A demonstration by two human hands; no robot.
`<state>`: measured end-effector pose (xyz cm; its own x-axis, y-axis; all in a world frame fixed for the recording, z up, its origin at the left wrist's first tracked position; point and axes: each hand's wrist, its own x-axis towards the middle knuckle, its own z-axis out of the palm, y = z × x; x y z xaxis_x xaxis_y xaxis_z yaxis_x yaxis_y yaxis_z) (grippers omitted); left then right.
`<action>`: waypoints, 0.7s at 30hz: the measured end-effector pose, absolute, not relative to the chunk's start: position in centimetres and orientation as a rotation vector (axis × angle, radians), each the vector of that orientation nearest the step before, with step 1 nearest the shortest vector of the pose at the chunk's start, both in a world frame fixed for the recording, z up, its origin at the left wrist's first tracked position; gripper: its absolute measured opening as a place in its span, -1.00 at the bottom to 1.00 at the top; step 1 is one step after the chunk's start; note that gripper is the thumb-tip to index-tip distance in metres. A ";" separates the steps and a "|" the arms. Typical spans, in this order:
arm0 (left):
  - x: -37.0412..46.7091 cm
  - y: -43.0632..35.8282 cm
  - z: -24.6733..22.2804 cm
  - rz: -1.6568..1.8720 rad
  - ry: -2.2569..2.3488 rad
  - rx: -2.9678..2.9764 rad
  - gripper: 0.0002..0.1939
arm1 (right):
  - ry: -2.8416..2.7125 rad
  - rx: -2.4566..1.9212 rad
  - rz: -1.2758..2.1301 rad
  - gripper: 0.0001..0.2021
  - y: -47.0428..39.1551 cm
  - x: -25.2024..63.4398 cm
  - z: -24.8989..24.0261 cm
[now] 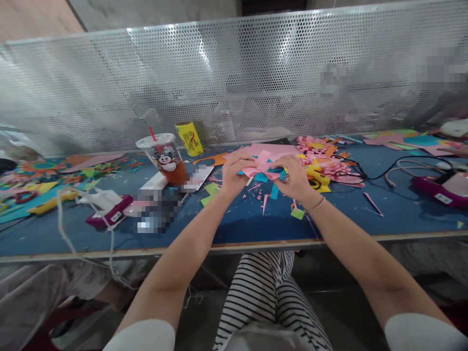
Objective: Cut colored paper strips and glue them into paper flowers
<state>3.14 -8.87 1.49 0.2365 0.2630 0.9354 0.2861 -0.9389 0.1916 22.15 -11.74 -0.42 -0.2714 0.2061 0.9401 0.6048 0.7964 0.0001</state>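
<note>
Between my two hands is a pink paper piece (pixel 263 165) with strips standing up from it, above the blue tabletop. My left hand (pixel 236 171) pinches its left side. On the right side, the fingers of my right hand (pixel 292 176) close on its edge. Blue paper (pixel 261 177) shows just under the pink piece. Behind lies a larger pink sheet (pixel 274 148). Yellow-handled scissors (pixel 319 179) rest just right of my right hand, beside pink fringed paper flowers (pixel 334 168).
A drink cup (pixel 170 163) with a red straw and a yellow can (pixel 189 139) stand at the left. Purple power strips (pixel 109 214) with cables lie on both sides. A perforated metal screen (pixel 204 83) rises behind the table (pixel 256 229). Another person's leg (pixel 54 292) shows at lower left.
</note>
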 end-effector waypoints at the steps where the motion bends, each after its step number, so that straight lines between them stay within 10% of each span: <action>1: 3.1 -8.8 1.5 -1.841 -0.523 -2.438 -0.83 | -1.841 -0.611 -0.443 -0.77 -11.7 22.1 -0.4; 21: 3.2 -8.3 1.2 -1.861 -0.538 -2.501 -0.97 | -1.871 -0.713 -0.354 -0.73 -11.4 22.3 -0.4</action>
